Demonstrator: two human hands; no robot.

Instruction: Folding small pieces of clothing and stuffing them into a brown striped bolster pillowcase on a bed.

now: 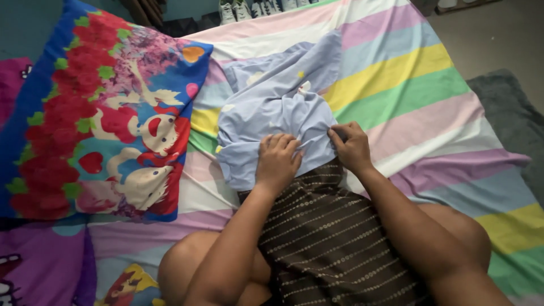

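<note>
A light blue pillowcase lies crumpled on the striped bed sheet, pulled over the end of a dark brown pillow with dotted stripes that rests between my knees. My left hand grips the blue fabric at its lower edge, fingers curled into it. My right hand pinches the same edge a little to the right, where it meets the brown pillow.
A large colourful cartoon-print pillow lies to the left. A purple printed cloth is at the bottom left. Shoes stand on the floor beyond the bed. A dark grey mat lies to the right.
</note>
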